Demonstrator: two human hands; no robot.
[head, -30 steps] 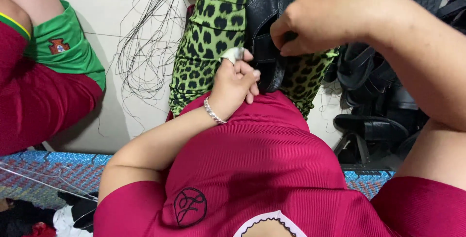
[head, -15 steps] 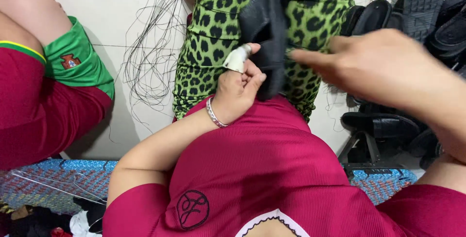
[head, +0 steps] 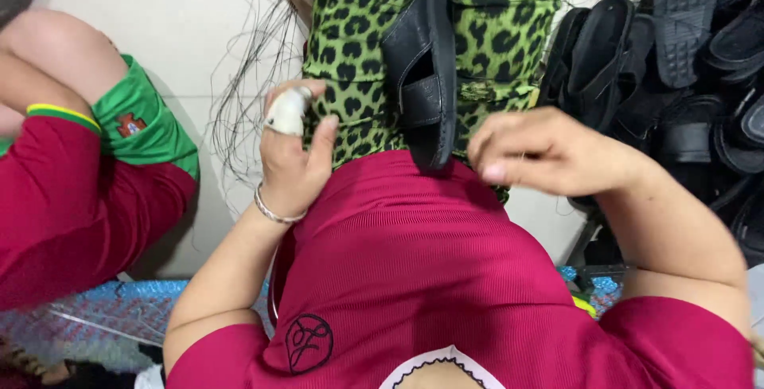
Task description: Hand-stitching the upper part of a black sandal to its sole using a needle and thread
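Sandal (head: 422, 70) now lies free on the leopard-print lap (head: 350, 46): right hand (head: 549, 154) has let go and sits just right of it, fingertips pinched (thread, probably), left hand (head: 294, 158) loosely curled, bandaged finger up, left of it.

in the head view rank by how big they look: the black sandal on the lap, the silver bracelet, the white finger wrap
1. black sandal
2. silver bracelet
3. white finger wrap
The last two look close in size, so their order is unsure.
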